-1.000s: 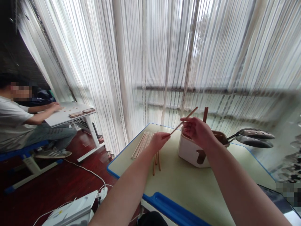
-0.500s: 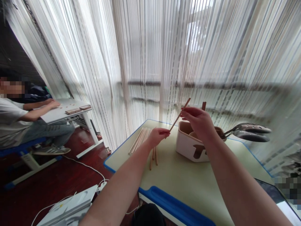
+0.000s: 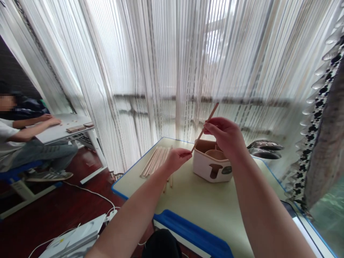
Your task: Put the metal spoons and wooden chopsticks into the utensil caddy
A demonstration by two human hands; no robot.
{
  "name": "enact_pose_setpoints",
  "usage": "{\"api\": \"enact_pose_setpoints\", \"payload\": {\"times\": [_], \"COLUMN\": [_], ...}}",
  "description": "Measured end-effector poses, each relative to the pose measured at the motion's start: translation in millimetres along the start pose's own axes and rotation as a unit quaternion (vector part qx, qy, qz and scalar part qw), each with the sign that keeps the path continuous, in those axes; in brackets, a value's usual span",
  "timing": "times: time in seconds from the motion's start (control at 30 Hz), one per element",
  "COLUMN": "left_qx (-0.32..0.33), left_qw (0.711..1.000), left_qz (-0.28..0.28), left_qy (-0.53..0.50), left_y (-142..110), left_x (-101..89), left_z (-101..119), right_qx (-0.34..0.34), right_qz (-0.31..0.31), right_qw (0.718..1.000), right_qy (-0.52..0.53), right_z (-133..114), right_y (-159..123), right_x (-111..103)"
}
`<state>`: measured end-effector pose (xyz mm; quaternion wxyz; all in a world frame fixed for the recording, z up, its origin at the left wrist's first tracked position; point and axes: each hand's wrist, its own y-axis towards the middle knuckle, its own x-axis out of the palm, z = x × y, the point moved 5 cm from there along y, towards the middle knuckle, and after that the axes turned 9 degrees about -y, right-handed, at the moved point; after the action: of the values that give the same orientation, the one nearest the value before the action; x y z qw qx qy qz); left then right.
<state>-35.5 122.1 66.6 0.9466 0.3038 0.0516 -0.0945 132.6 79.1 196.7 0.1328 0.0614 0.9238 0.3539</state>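
Left hand [image 3: 178,158] and right hand [image 3: 223,135] clamp one slanted stick [image 3: 204,128] in a fingertip grip

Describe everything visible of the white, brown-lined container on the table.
The container stands upright on the pale green table, right of the loose pale wooden sticks. It looks like plastic: smooth white walls, rounded corners, brown inside, with a curved inner section. Its front bears a brown T-like shape, cutout or print unclear, and a dark oval patch. The right hand and forearm hide its right end, so contact there cannot be told. Its contents are unclear.
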Motion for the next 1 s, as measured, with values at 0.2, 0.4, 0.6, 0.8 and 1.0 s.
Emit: {"api": "enact_pose_setpoints", "payload": {"times": [0.2,0.4,0.6,0.8,1.0], "left_qx": [0.084,0.111,0.087,0.085,0.118], "left_qw": [0.994,0.99,0.996,0.993,0.987], "left_qz": [0.042,0.017,-0.014,-0.043,-0.11], "left_qy": [0.05,0.089,0.009,-0.063,-0.022], "left_y": [-6.1,6.8,30.2,60.6,101.4], "left_x": [17.9,41.4,65.1,98.8,125.0], "left_z": [42.5,75.8,85.5,92.6,112.7], "right_qx": [0.005,0.008,-0.004,-0.029,-0.059], "right_qz": [0.007,0.075,0.115,0.193,0.259], "right_qw": [0.999,0.993,0.984,0.973,0.96], "right_qy": [0.042,0.091,0.137,0.123,0.086], "right_z": [-20.3,-21.7,-22.9,-17.6,-16.1], "right_y": [-2.8,3.9,5.1,2.7,-3.1], "right_x": [-20.2,-52.5,-86.7,-119.6,-148.2]}}
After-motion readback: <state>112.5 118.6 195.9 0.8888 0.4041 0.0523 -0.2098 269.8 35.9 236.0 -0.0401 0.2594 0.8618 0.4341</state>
